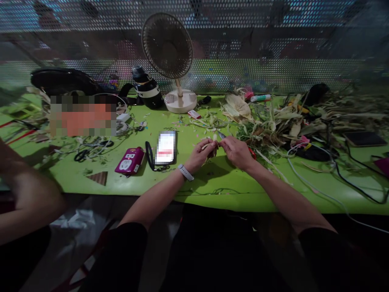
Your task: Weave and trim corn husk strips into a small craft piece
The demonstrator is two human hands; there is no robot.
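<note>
Both hands work above the near middle of the green table [212, 190]. The left hand [200, 156], with one white wristband [185, 172] on its wrist, is clenched on a pale strip of dried husk [209, 144]. The right hand [238, 153] grips one pair of scissors [221, 135]; the blade tip projects from above the fingers [226, 142] toward the husk, and a red handle part shows at the far side of the hand. Whether the blades touch the husk cannot be told. The husk is held just above the table surface, between the two hands.

Items left of the hands, on the table:
- One phone [166, 147], screen up.
- One magenta device [130, 161], just beside the phone.
- One pair of black scissors [81, 155].

Items at the back of the table:
- One cream desk fan [167, 45].
- One black bottle [147, 87], tilted.

One heap of husks and leaf scraps [273, 121] lies right of the hands. Another person's arm [27, 194] enters at the left edge.
</note>
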